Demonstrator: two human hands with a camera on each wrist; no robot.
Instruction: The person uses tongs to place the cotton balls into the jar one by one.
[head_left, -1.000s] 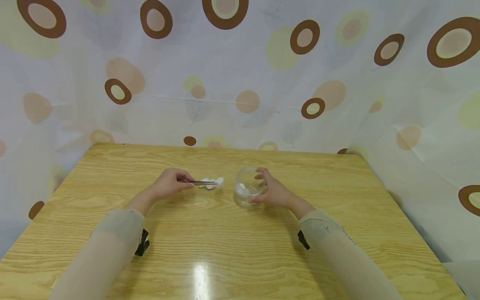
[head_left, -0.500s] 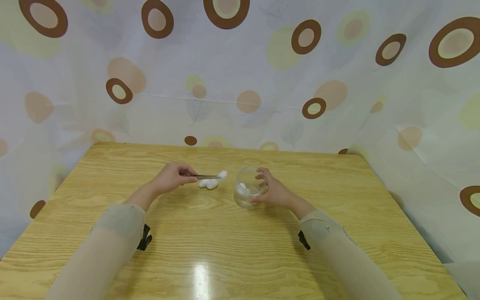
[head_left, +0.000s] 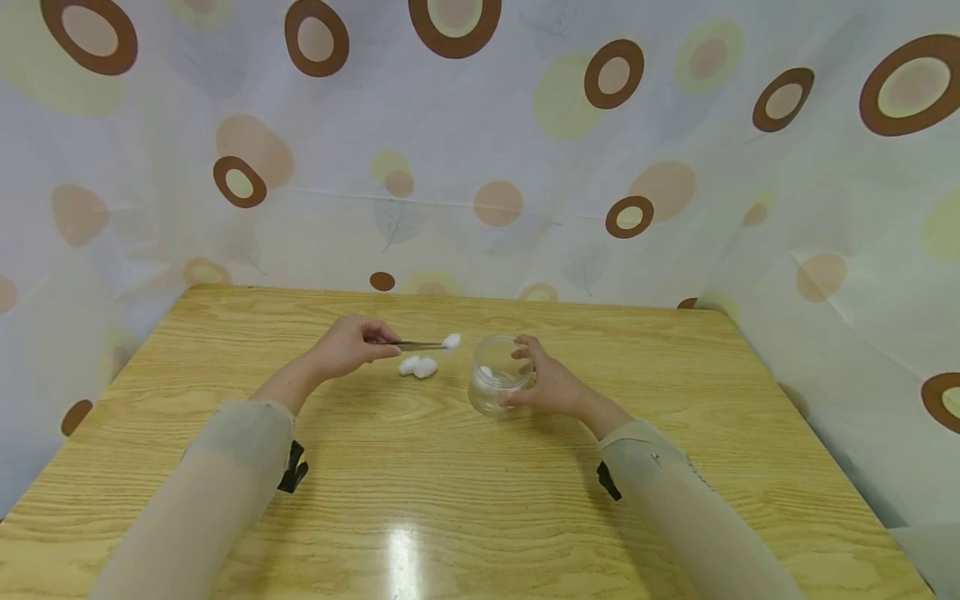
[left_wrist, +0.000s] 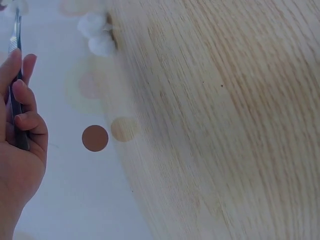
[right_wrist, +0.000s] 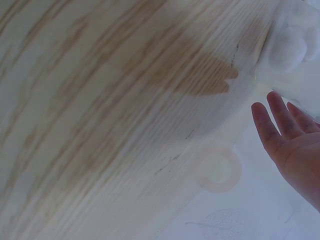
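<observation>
My left hand (head_left: 347,347) grips metal tweezers (head_left: 422,346), also visible along the fingers in the left wrist view. A white cotton ball (head_left: 452,341) is pinched at the tweezers' tips, above the table and left of the jar's mouth. Around the right side of a clear jar (head_left: 482,402), my right hand (head_left: 551,385) curls its thumb and fingers. White cotton balls (right_wrist: 287,50) lie inside the jar, seen through its wall in the right wrist view. Two more cotton balls (head_left: 424,367) rest on the table below the tweezers.
The wood-grain table (head_left: 480,500) reaches back to a patterned cloth (head_left: 450,150) hanging behind it and along both sides. Light glares off the tabletop near the front. A black strap piece (head_left: 293,467) shows by the left forearm.
My left hand has risen and moved slightly right, lifting a cotton ball off the group with the tweezers and bringing it closer to the jar. My right hand and the jar stay put.
</observation>
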